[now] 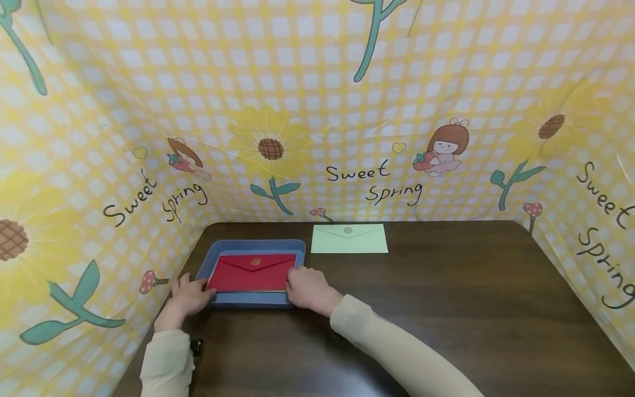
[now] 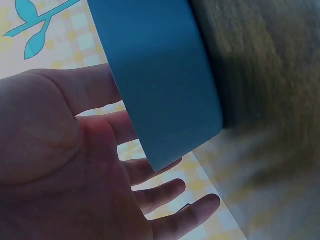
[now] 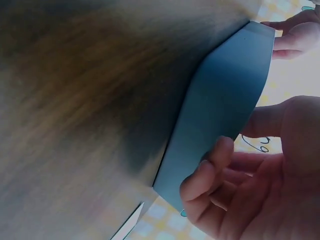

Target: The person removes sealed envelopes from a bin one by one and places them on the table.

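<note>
A red envelope (image 1: 255,278) with a gold seal on its flap is over the inside of a blue tray (image 1: 255,299). At its left edge, my left hand (image 1: 188,295) pinches the lower corner with thumb and forefinger. The other fingers spread outside the tray (image 2: 165,85), as the left wrist view shows. My right hand (image 1: 310,286) holds the envelope's right edge over the tray's right rim. In the right wrist view its outer fingers (image 3: 202,182) curl beside the tray wall. The pinching fingertips are hidden behind the walls in both wrist views.
A pale green envelope (image 1: 349,242) with a gold seal lies flat right of the tray, at the back of the dark wooden table (image 1: 446,298). Yellow checked cloth (image 1: 342,127) with flowers and lettering surrounds the back and sides.
</note>
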Motion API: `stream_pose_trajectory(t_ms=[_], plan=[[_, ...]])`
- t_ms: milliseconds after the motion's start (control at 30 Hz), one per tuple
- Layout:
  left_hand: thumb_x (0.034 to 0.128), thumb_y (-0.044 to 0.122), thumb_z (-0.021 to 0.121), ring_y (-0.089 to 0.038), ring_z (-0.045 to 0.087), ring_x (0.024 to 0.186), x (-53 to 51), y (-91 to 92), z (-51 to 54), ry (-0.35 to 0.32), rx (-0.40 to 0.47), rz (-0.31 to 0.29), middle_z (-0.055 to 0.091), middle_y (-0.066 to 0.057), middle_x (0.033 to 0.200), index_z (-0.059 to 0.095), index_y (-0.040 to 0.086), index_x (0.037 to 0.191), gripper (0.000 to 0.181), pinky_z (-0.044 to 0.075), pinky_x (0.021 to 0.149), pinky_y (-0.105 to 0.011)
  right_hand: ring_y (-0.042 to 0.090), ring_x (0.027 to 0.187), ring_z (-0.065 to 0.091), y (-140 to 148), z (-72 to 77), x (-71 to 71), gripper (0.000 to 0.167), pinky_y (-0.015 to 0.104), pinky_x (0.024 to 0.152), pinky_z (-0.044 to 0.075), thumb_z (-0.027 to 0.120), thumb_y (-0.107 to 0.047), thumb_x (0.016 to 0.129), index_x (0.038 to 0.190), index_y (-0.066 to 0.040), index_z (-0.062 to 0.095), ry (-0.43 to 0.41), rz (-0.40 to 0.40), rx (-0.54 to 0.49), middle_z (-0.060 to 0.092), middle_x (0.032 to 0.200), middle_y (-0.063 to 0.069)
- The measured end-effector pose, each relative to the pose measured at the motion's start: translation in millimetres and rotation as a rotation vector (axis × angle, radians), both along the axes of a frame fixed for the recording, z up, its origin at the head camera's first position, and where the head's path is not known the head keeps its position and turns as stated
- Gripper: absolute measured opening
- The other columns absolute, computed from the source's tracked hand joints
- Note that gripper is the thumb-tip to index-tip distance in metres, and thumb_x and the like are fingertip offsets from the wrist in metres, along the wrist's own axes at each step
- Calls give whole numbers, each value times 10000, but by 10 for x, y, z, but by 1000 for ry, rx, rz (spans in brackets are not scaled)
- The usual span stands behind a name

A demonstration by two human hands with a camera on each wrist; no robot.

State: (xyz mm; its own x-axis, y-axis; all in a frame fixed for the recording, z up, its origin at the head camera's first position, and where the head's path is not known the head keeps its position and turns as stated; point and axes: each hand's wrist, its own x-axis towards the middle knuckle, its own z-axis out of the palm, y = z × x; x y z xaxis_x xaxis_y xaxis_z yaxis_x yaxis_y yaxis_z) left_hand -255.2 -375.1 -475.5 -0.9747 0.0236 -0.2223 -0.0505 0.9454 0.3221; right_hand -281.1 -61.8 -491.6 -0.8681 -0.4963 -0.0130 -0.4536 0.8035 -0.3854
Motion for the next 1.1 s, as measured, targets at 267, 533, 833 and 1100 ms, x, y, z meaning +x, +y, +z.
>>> stream_pose_trajectory(t_ms=[267,533,833,1100], plan=[[1051,241,559,-701,43,1364,-9,-9,-5,-8,18,21,182,-544,1440,472,-213,1413,588,263,1028,-841,139,552,538,-40,-49,11,206,294,455,459,667,-256,1027,891,-104,644,25,-23,-30,534,668,-1],[1050,224,557,-710,74,1355,7,35,29,-1,21,18,198,-549,1432,474,-220,1404,574,240,1051,-830,155,579,545,-68,-47,40,229,316,472,464,654,-249,1032,849,-115,624,2,-43,-74,533,663,2],[1047,218,565,-735,130,1336,31,48,36,1,30,-14,218,-561,1426,482,-235,1384,570,124,1098,-809,151,558,540,-74,-64,73,237,313,474,463,655,-256,1034,842,-126,607,-61,-66,-137,533,655,5],[1047,237,569,-720,159,1315,8,44,44,7,32,-13,221,-551,1429,502,-229,1373,573,222,1071,-812,146,539,543,-84,-100,68,235,312,463,459,658,-250,1027,835,-142,577,-64,-78,-185,532,644,4]])
